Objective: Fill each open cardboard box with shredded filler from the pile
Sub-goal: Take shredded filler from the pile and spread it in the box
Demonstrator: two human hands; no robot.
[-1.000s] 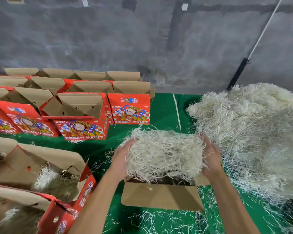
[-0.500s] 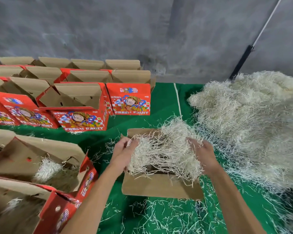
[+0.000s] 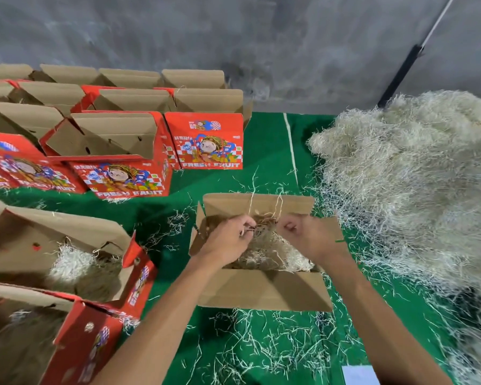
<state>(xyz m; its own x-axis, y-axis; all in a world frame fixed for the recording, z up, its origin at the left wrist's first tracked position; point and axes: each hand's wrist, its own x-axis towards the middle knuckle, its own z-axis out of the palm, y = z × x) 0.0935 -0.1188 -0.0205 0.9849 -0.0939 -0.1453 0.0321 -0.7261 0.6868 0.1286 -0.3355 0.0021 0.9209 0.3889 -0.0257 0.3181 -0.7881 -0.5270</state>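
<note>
Pale shredded filler point(image 3: 264, 252) was pressed into an open brown cardboard box point(image 3: 261, 290).
Left hand point(image 3: 228, 240) and right hand point(image 3: 308, 236), fingers curled into strands, were placed close together inside.

Open cardboard box point(image 3: 261, 293) standing on the green cloth in the centre, plain brown flaps folded outward, pale shredded filler point(image 3: 267, 254) lying inside, a few strands hanging over the far flap. Large pile of shredded filler point(image 3: 411, 190) heaped just to its right, off-white, tangled, loose strands scattered around its edge. Two red printed boxes point(image 3: 75, 262) at near left, open and partly filled. Rows of red "FRESH FRUIT" boxes point(image 3: 122, 151) at far left, flaps up, insides hidden.
</note>
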